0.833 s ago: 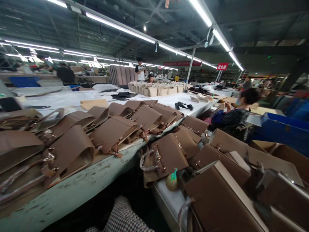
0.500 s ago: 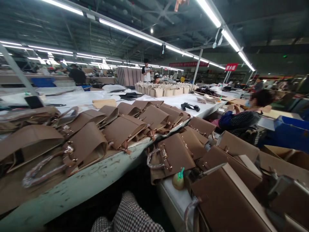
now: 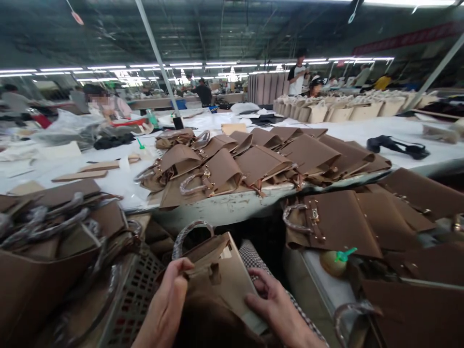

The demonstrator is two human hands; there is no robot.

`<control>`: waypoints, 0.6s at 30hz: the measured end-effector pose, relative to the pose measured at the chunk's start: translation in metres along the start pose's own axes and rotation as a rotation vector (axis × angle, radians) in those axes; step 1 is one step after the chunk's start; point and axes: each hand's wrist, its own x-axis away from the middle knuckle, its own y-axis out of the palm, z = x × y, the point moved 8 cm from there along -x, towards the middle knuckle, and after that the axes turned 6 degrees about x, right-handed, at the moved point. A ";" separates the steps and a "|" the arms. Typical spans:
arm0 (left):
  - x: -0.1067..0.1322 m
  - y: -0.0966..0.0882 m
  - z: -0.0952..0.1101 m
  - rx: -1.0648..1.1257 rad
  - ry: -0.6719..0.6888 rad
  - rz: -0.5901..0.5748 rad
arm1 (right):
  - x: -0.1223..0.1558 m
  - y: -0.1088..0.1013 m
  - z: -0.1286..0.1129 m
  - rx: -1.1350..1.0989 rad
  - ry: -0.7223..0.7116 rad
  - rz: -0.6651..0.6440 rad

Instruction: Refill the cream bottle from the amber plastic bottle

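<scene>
A brown handbag (image 3: 232, 285) with a wrapped, looped handle and a pale inner side facing up lies tilted over my lap. My left hand (image 3: 169, 292) grips its left edge near the handle, fingers bent over the fabric. On the other side my right hand (image 3: 270, 294) holds the pale panel's edge, with the thumb on its face and the fingers curled behind. The bag's lower part is dark and partly hidden between my forearms. Checked cloth (image 3: 252, 256) covers my leg beside the bag.
Brown handbags (image 3: 261, 166) lie in rows along the white worktable (image 3: 174, 217). More bags fill a plastic basket (image 3: 132, 295) at left and cover the right-hand bench (image 3: 308, 275). A glue bottle with green nozzle (image 3: 333, 263) stands there. Co-workers (image 3: 108, 104) are across the table.
The view has swung left and down. Both my hands and the handbag between them have come into view; the left-hand basket and a seated co-worker now show as well.
</scene>
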 end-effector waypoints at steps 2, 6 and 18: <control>0.002 0.027 0.005 -0.045 0.073 -0.167 | -0.007 -0.011 0.011 0.126 0.010 0.042; 0.007 0.046 0.007 -0.193 0.353 -0.220 | -0.004 -0.037 0.006 0.573 -0.144 0.225; -0.011 -0.005 0.048 -0.214 0.490 0.254 | 0.043 0.026 -0.043 0.352 -0.042 -0.369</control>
